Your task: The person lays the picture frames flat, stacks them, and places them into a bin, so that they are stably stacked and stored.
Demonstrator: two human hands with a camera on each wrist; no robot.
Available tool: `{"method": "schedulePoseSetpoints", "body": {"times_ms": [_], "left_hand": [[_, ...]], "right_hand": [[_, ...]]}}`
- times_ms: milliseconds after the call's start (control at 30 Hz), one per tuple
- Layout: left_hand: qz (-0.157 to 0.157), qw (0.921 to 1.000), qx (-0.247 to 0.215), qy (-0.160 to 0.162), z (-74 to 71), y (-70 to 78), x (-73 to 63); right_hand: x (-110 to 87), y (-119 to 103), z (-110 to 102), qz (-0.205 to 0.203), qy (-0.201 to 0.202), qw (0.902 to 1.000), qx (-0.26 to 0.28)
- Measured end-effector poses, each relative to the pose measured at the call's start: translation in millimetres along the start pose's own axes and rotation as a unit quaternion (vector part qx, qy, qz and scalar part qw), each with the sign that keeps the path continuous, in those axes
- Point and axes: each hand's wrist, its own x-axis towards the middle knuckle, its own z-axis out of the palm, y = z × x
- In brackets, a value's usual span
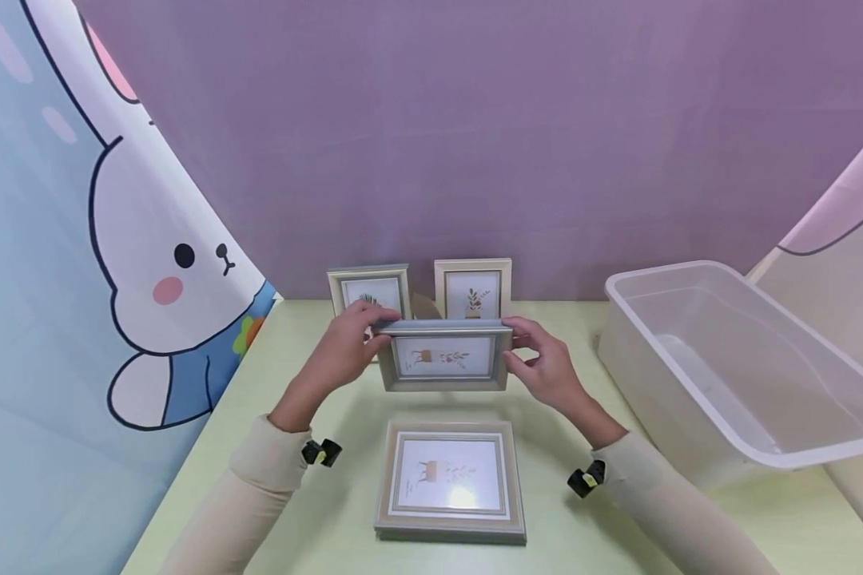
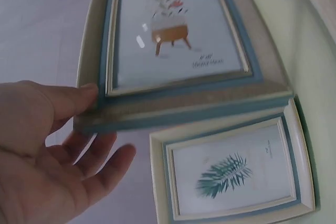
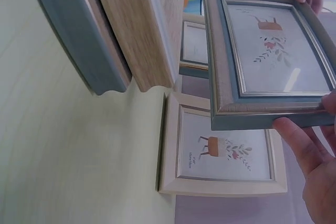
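Note:
Between both hands, a picture frame with a blue-grey and wood-toned border is held up on its side above the table. Its print shows a plant in a brown legged pot. My left hand pinches one end, thumb on the front edge; my right hand pinches the opposite end. Behind it, a cream frame with a green leaf print stands upright at the left. A second cream frame with a potted plant print stands at the right. The held frame partly covers both.
Nearer me, a stack of frames lies flat on the pale green table, the top one face up. An open translucent plastic bin stands at the right. A purple backdrop rises behind, with a rabbit-print cloth at the left.

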Motion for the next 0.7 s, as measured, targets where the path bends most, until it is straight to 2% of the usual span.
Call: {"method": "schedulePoseSetpoints", "body": {"times_ms": [167,300,533,700], "left_hand": [[-0.036,0.9969,-0.063,-0.029,-9.7,-11.0,-0.7],[-0.051,0.9895,-0.126,-0.049,-13.4,-23.0,2.0],[-0.052,0.9638,-0.245,-0.09,-12.5,-47.2,11.2],[-0.03,0.9377,-0.314,-0.146,-11.0,-56.8,14.5]], "right_hand": [[-1.2,-3,-2,-0.007,-0.001,1.0,0.001],[-1.9,-5,-3,-0.017,-0.003,0.9999,-0.001],[-4.8,22,0,-0.02,0.004,0.9998,-0.005],[-6.2,27,-3,-0.018,-0.006,0.9998,0.001]]}}
